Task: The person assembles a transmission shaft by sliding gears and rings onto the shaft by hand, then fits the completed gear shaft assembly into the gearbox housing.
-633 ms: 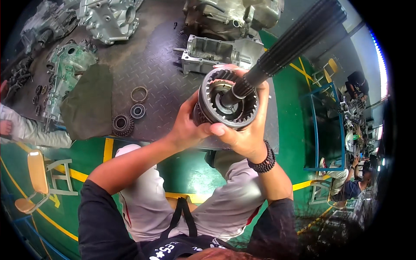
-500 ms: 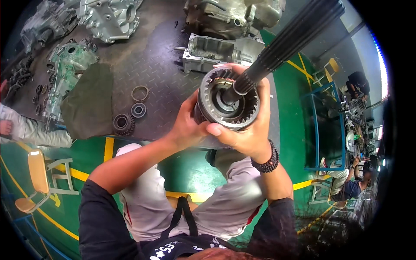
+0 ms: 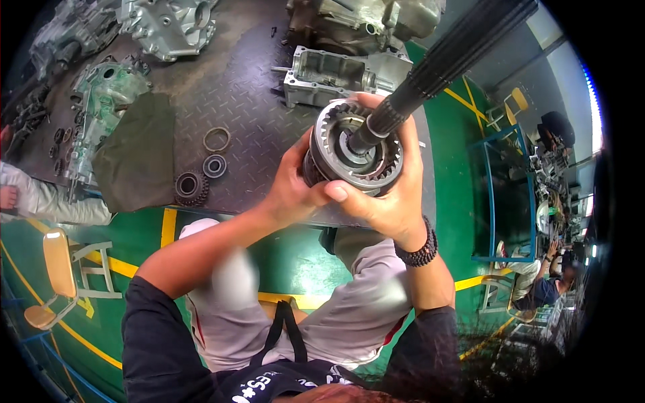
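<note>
Over the front edge of the table, both my hands hold a round steel gear hub (image 3: 322, 161) with teeth around the inside of its rim. A long dark splined shaft (image 3: 430, 84) rises from its middle and slants up to the right. My left hand (image 3: 294, 187) wraps the hub's left side, and its fingers are mostly hidden. My right hand (image 3: 395, 201), with a dark beaded bracelet at the wrist, grips the right side, its thumb across the near rim. To the left on the table lie a thin ring (image 3: 206, 145), a bearing (image 3: 214, 174) and a gear (image 3: 191, 195).
A dark green cloth (image 3: 138, 158) hangs over the table's (image 3: 248, 144) front edge. Beyond the hub stands an open metal casing (image 3: 309, 94), with a larger housing (image 3: 336, 27) behind it. More castings (image 3: 168, 37) fill the far left. Another person's sleeve (image 3: 54, 195) shows at left.
The hub has tilted in my hands, so its toothed opening shows at a different slant and more shallowly. The shaft leans slightly differently with it. Both hands keep their hold.
</note>
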Available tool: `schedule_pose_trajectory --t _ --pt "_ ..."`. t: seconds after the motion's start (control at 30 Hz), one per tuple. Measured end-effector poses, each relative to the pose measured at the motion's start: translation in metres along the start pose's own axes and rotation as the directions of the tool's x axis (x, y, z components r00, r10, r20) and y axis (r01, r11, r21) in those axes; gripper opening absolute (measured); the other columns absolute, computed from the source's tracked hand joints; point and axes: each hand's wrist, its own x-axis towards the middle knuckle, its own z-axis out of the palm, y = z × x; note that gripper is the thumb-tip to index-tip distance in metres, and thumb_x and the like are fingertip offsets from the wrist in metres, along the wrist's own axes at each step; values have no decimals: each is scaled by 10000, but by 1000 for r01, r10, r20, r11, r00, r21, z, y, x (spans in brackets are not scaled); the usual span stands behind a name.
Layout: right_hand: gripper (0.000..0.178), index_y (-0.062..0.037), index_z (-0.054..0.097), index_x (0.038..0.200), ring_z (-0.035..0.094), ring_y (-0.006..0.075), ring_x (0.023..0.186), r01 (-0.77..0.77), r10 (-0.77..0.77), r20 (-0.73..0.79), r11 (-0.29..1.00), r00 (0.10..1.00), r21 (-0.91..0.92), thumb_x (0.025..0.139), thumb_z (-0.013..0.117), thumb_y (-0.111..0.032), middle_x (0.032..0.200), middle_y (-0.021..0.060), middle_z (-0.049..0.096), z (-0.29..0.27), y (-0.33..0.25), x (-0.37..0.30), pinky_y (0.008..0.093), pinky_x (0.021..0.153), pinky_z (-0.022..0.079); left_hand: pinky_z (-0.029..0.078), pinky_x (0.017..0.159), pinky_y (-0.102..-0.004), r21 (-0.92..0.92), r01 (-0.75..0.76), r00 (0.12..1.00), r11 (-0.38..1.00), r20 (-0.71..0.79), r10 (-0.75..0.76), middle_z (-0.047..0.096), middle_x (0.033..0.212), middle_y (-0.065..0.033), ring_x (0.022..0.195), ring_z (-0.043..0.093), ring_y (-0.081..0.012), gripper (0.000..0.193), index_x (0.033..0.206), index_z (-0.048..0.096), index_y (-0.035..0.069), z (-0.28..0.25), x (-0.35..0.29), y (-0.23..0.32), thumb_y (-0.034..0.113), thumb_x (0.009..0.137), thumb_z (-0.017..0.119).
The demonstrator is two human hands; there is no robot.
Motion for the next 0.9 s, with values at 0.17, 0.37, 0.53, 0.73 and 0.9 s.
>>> schedule_pose_trajectory --t 0.17,0.37,0.53,0.73,0.9 --pt "1034 36 417 1438 587 248 1243 0 0 23 1000 1000 0 662 953 -387 1362 170 553 -2 2 3 368 1075 460 416 1099 -334 7 17 999 1000 41 -17 563 1360 -54 1248 537 -147 1023 1502 394 20 -7 1 3 432 730 924" --pt "904 21 473 1379 640 227 1153 66 -62 58 995 996 -73 666 934 -289 1264 147 630 -8 0 4 361 1019 499 405 1114 -345 28 22 997 999 68 -24 527 1404 -65 1280 514 -155 1031 1532 339 30 -4 2 4 361 743 913" --pt "855 8 507 1368 623 219 1182 34 -24 132 996 991 -77 677 927 -269 1293 139 617 -12 -8 8 362 1041 481 396 1130 -358 90 59 994 994 83 -66 515 1423 -74 1303 507 -166 1084 1553 307 45 -9 2 6 236 687 930" --pt "862 1 506 1390 600 212 1216 -47 53 154 998 987 -41 683 927 -254 1307 137 608 -14 -10 5 360 1062 462 395 1143 -363 115 118 993 986 7 -119 516 1433 -76 1320 507 -178 1149 1554 310 53 -2 0 5 115 602 951" --pt "867 -11 506 1396 599 208 1218 -57 66 162 996 985 -61 677 930 -247 1304 130 610 -14 -11 3 355 1063 460 405 1136 -361 89 146 989 985 -28 -144 534 1418 -67 1306 520 -175 1132 1542 333 59 -2 -1 7 108 597 953"
